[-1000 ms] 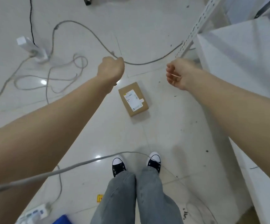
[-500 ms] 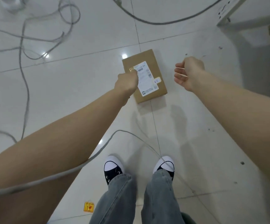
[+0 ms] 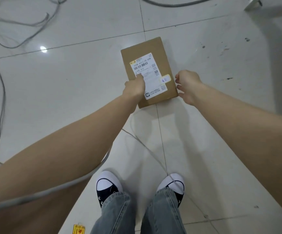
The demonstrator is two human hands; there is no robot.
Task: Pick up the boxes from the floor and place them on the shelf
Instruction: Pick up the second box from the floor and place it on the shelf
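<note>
Both arms are seen bare, no sleeves; faded grey-blue jeans (image 3: 137, 215) are worn with black canvas sneakers (image 3: 107, 186), white-capped toes and white laces.

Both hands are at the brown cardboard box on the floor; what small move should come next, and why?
Probably close the right hand onto the right edge of the brown cardboard box. The box lies flat on the white tiled floor, the left hand already rests over its left edge, and the right fingers look open beside it.
</note>
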